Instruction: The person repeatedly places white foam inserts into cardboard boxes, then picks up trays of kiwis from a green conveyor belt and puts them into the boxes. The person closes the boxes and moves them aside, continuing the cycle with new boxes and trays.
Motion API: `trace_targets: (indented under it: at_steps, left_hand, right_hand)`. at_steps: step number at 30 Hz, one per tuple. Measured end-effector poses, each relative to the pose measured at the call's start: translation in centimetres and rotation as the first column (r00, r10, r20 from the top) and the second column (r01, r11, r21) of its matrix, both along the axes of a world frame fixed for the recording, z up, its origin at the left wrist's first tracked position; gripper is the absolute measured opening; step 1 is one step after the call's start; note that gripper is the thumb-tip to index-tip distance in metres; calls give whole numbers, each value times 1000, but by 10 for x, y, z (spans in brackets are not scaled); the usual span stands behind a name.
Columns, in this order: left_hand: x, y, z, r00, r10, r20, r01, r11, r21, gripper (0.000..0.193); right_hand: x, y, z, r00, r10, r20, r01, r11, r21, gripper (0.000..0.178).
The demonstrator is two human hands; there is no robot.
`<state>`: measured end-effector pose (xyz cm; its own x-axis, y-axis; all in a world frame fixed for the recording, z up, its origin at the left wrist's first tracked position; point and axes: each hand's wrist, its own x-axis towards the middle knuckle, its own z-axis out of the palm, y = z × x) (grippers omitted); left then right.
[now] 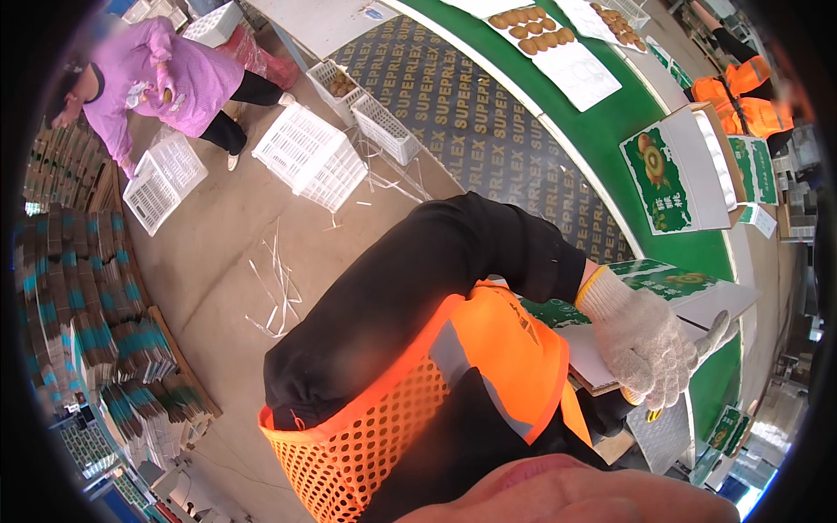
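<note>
My left hand (641, 340), in a pale knitted glove with a yellow cuff edge, reaches across the near end of a green-and-white fruit carton (671, 277). Its fingers bend downward close together, and whatever lies under them is hidden. One gloved finger (717, 335) sticks out past a dark thin line beside the carton's white flap; I cannot tell which hand it belongs to. Below, a black sleeve and a yellow cuff (629, 397) show where my right hand comes in; most of that hand is covered by the left one.
A curved green conveyor (615, 148) carries an upright kiwi carton (689, 170) and rows of kiwis (534, 30). White crates (309, 157) and loose straps (277, 288) lie on the floor. Flattened cartons (78, 296) are stacked left. A person in purple (166, 78) holds a crate; another wears orange (741, 96).
</note>
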<state>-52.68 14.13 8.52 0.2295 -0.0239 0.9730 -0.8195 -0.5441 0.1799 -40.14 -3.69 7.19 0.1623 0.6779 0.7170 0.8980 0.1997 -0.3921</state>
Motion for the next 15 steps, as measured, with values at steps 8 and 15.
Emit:
trace_targets:
  at_steps: [8,15]
  left_hand:
    - [-47,33,18,998,-5,-61,11,995,96,41]
    - [-54,42,-21,877,-471,-98,257,631,-732,26]
  right_hand:
    - [-27,95,24,967,-61,247,-30,938,346,39]
    - [-16,132,31,932,17,362,-177,892,415,37]
